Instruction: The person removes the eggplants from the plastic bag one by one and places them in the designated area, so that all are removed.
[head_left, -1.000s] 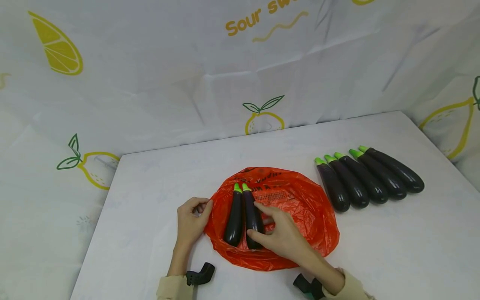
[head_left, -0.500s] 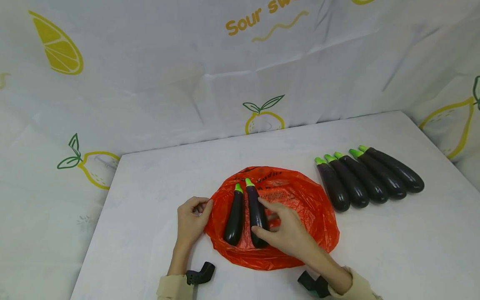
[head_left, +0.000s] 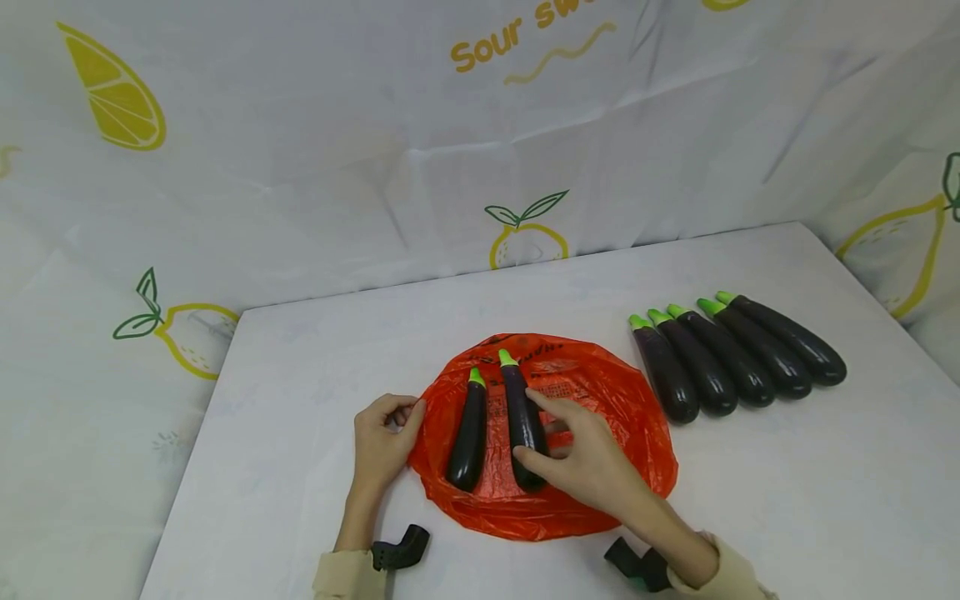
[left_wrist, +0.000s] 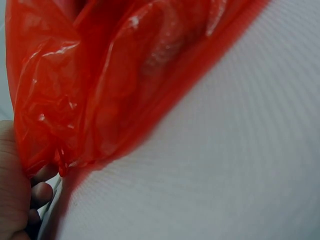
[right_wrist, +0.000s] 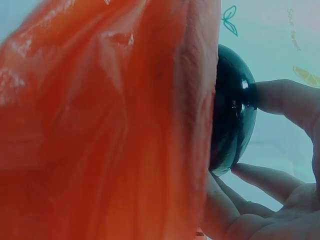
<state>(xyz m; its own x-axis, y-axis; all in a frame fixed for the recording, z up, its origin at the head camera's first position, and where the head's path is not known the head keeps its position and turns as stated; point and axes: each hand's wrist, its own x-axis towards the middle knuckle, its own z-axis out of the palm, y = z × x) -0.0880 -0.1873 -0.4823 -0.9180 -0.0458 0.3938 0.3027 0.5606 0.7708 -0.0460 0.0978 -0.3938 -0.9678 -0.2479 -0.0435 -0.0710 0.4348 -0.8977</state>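
Note:
A red plastic bag (head_left: 607, 417) lies opened out on the white table, its rim rolled into a rough ring. My left hand (head_left: 381, 442) pinches the bag's left rim between thumb and fingers; the left wrist view shows the red film (left_wrist: 55, 95) gathered at the fingertips. Inside the bag, one dark eggplant (head_left: 469, 437) with a green stem end lies on the left. To its right is a second eggplant (head_left: 522, 412), which my right hand (head_left: 588, 454) grips from its right side. In the right wrist view, the bag's wall partly hides this eggplant (right_wrist: 235, 110).
Several more eggplants (head_left: 723, 358) lie side by side on the table (head_left: 315, 350), to the right of the bag. Behind the table hangs a white cloth (head_left: 322, 167) with lemon prints. A black wrist device (head_left: 402, 547) sits on each forearm.
My right hand has shifted the second eggplant to the right and slightly away from me, widening the gap to the first one. The left hand keeps its place on the rim.

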